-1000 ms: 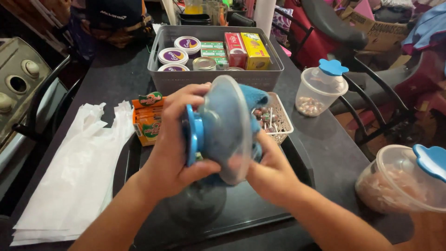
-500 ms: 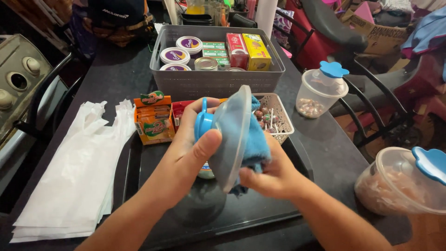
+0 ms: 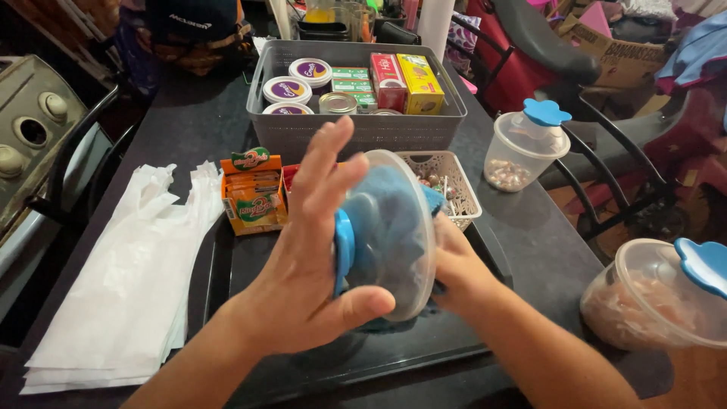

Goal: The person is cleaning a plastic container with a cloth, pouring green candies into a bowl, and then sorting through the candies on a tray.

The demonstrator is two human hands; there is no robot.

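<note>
Left hand point(image 3: 303, 265): palm and thumb clasp clear lid point(image 3: 397, 235) edge-on.
Right hand point(image 3: 454, 265): presses blue cloth point(image 3: 386, 220) inside.
Clearance: black tray point(image 3: 250, 265) beneath, white basket point(image 3: 450, 182) close behind.

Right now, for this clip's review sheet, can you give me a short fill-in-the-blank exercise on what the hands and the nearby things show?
1. The left hand grips a clear plastic lid whose knob is coloured ____.
2. The right hand presses a blue ____ against the lid.
3. The white bags lie to the ____ of the black tray.
4. The grey basket holds cans and ____.

Missing words: blue; cloth; left; boxes
</note>
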